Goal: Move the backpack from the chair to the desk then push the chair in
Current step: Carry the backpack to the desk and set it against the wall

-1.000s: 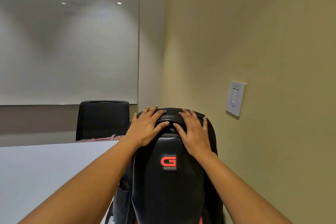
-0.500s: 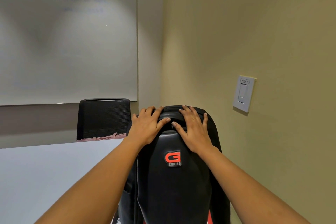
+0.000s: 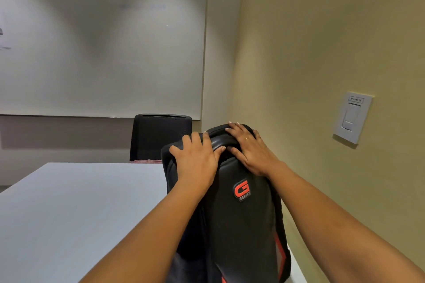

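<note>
1. A big whiteboard (image 3: pixel 101 53) is hanging on the far wall at the left, with two small lights shining on it.
2. The white desk (image 3: pixel 69 213) is filling the bottom left.
3. A black chair (image 3: pixel 158 138) is standing at the far end of the desk, with something pink just showing at its bottom edge.
4. The left hand (image 3: pixel 197 161) is lying flat with its fingers spread on the top left of the black backpack (image 3: pixel 241 225). It is pressing on it, not closing around anything.
5. The backpack is standing upright at the right edge of the desk, close to the yellow wall. I cannot tell what is under it. It is wearing a red "G SERIES" badge (image 3: pixel 242 191) on its front.
6. The right hand (image 3: pixel 250 149) is lying open on the top right of the backpack, with a ring on one finger. Both thumbs are almost meeting in the middle.
7. A white light switch (image 3: pixel 351 117) is sitting on the yellow wall at the right.
</note>
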